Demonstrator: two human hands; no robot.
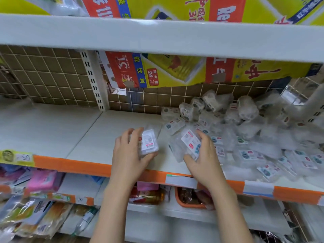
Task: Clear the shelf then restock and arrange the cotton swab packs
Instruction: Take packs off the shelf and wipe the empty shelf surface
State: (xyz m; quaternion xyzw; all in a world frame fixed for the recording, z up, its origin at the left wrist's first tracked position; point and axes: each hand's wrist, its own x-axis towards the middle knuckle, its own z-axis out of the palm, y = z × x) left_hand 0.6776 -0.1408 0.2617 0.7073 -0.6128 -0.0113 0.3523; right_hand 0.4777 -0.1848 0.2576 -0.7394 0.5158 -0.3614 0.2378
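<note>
Restocking stage. Left hand [130,151] fingers curled round a clear plastic swab pack [149,143]; right hand [201,155] gripped another clear pack [188,146] beside the jumbled heap [254,137]. Next, probably: set both in rows on the bare white shelf [105,137].

Two bare forearms, left hand [128,156] and right hand [204,160] ringless.

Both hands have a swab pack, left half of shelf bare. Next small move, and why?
Probably set the pack in the left hand down on the bare shelf just left of it, starting a row. The right hand grips another pack at the edge of the loose pile, so it can follow alongside.
</note>
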